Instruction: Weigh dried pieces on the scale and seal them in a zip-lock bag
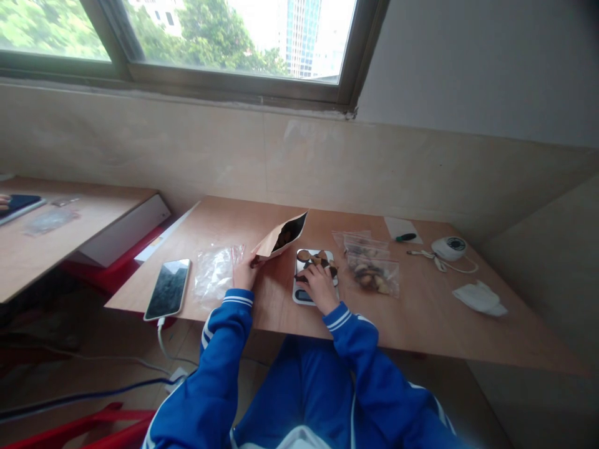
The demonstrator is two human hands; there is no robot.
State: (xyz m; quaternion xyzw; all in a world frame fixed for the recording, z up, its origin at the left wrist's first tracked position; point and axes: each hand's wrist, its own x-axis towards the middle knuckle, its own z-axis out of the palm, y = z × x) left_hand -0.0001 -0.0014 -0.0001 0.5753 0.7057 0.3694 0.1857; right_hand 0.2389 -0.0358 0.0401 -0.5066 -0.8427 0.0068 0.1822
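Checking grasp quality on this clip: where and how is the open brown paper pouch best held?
Probably by its closed bottom corner, from the left, where the left hand pinches the brown paper pouch. It is tilted with its open mouth up and right, toward the scale, so that end should stay free.

Your sleeves (219, 355): blue, white-striped cuffs. Your pouch (281, 240): tan kraft, dark inside. Your scale (314, 274): white, brown pieces atop. Phone (168, 289): black screen, white cable. Table (421, 318): light wood. Tissue (480, 297): white.

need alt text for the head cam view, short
A person in blue sleeves holds an open brown paper pouch in the left hand, while the right hand rests on pieces on a small scale. A phone lies on the wooden table.
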